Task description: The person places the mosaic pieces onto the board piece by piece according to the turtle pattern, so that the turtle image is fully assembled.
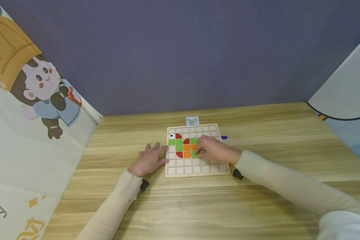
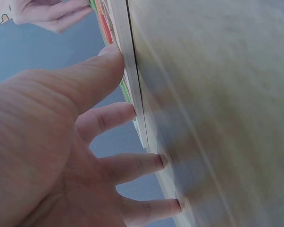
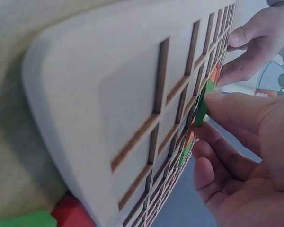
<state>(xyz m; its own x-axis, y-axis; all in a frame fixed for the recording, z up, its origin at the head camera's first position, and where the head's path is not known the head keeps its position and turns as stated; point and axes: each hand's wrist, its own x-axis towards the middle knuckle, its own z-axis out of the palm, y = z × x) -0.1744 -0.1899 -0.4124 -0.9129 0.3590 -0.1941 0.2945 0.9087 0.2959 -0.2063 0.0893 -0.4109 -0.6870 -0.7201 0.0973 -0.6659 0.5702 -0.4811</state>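
A wooden grid board (image 1: 198, 174) lies on the table. My right hand (image 1: 213, 149) is over its middle, thumb and forefinger pinching a green square tile (image 3: 202, 106), which stands tilted against the grid in the right wrist view. Left of that hand, the cells hold orange squares (image 1: 187, 154), green squares (image 1: 179, 147), red quarter-round tiles (image 1: 179, 154) and a white tile with a black dot (image 1: 171, 136). My left hand (image 1: 150, 160) is spread at the board's left side, with thumb and forefinger tips at its edge (image 2: 128, 71) and other fingertips on the table.
Behind the board's top edge lies a small printed card (image 1: 192, 120). A blue piece (image 1: 224, 137) shows past the board's right edge. Red (image 3: 73, 213) and green (image 3: 28, 220) pieces lie beside its near corner. A dark panel (image 1: 198, 66) rises behind the table.
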